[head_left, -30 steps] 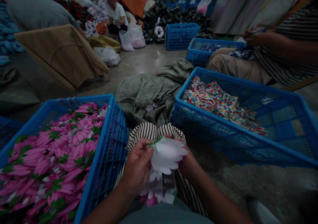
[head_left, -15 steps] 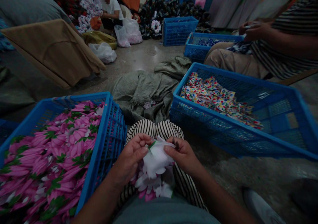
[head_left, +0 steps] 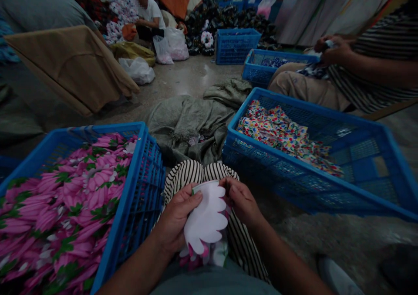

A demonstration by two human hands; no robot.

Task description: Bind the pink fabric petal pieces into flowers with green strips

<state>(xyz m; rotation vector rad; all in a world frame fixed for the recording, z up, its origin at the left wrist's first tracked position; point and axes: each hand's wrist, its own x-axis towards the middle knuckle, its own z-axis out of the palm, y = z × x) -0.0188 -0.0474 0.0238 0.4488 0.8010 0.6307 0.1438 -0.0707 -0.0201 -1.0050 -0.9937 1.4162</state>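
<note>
A white fabric piece [head_left: 207, 218] with a scalloped, petal-like edge hangs over my lap. My left hand [head_left: 178, 212] pinches it at its upper left, thumb on top, where a bit of green trim shows. Beside its upper right edge, my right hand [head_left: 241, 201] is closed with curled fingers. Small dark thread snips, seen in that hand a moment ago, are now mostly hidden by the fingers. More pieces with pink petals [head_left: 192, 253] lie beneath on my lap, over striped trousers [head_left: 184, 175].
At left stands a blue crate [head_left: 142, 133] heaped with pink and green petal pieces [head_left: 78, 199]. Another blue crate [head_left: 307, 99], at right, contains colourful dotted fabric [head_left: 277, 127]. Grey-green sacking [head_left: 192, 116] lies ahead. A co-worker in a striped top [head_left: 382, 55] sits at right.
The white piece has been turned and spread flatter, its scalloped edge now facing right. My right hand has shifted slightly right, and the dark snips are less visible.
</note>
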